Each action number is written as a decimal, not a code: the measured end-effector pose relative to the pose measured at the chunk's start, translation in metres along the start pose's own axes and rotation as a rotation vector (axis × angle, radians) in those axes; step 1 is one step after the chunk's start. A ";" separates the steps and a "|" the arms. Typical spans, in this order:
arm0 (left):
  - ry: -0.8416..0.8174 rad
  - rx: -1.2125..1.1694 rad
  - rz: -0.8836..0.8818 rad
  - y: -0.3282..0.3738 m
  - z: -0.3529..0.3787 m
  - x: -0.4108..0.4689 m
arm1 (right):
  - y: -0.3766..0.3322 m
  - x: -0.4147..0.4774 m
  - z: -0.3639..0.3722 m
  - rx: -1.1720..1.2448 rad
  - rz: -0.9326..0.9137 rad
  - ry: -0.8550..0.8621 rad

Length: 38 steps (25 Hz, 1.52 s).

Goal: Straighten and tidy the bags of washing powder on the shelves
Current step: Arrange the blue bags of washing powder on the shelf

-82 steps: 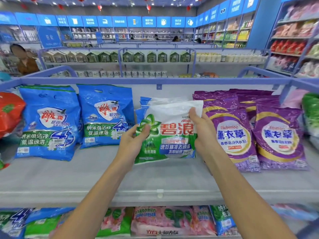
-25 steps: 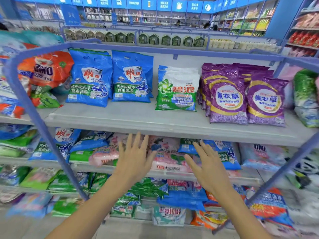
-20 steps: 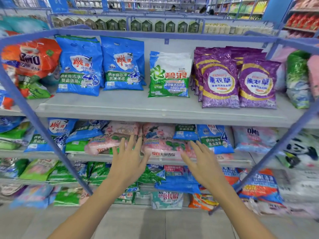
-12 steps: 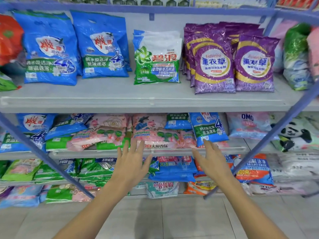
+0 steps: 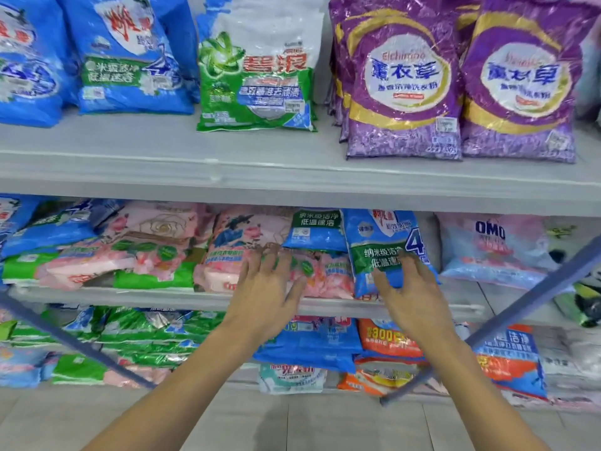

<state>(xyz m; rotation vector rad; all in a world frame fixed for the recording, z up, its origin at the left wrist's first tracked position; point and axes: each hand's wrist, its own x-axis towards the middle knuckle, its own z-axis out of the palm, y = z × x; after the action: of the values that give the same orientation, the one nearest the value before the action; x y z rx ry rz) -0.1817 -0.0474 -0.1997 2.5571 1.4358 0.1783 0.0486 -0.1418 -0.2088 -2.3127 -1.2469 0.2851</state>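
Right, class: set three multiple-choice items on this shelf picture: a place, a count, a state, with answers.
1. Where is the green-and-white plastic bag?
A) upper shelf, between blue plastic bags and purple plastic bags
B) floor
C) lowest shelf
2. How many purple bags stand in the front row?
A) one
B) two
C) five
3. The right hand is:
A) a fist
B) open and spread at the middle-shelf blue bag
C) gripping a purple bag
Answers: 1A, flanked by both; 2B, two fronts side by side; 3B, spread flat, gripping nothing.
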 end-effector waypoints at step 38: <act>-0.080 -1.833 -0.541 0.015 0.024 0.067 | 0.058 -0.025 -0.026 1.370 0.503 -0.460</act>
<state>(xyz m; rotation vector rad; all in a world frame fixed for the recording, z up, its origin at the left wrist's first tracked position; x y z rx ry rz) -0.1297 -0.0010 -0.2193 0.6711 0.9326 0.7866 0.0868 -0.1975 -0.2180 -1.2618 -0.2876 1.3803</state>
